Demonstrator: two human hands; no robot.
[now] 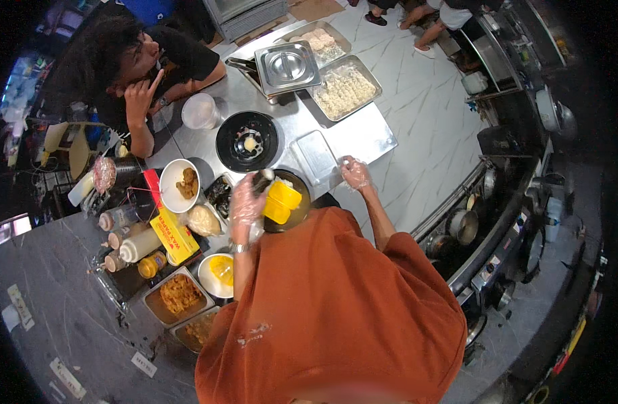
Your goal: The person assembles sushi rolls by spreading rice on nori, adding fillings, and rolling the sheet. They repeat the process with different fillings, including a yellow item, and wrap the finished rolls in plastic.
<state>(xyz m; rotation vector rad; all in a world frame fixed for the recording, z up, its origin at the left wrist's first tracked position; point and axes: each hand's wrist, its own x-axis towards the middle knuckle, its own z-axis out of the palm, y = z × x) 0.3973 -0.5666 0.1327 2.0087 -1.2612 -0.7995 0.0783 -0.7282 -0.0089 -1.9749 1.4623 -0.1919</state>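
Observation:
My left hand [244,210], in a clear plastic glove, is closed around a small dark-and-pale object [262,180] whose kind I cannot make out. It is above the edge of a dark round bowl [297,219] with bright yellow pieces [282,201] in it. My right hand [356,174], also gloved, is at the table's right edge with its fingers curled in. Beside it lies a rectangular translucent container or lid [315,156]; whether the fingers grip it is hidden. A black bowl [247,141] with a small pale lump stands beyond my left hand.
Metal trays [346,91] of pale food and a lidded steel pan [286,67] stand at the far end. Left are a white bowl [179,186], a wax paper box [173,232], bottles [140,246] and food pans [179,297]. A person [181,64] leans on the table, far left.

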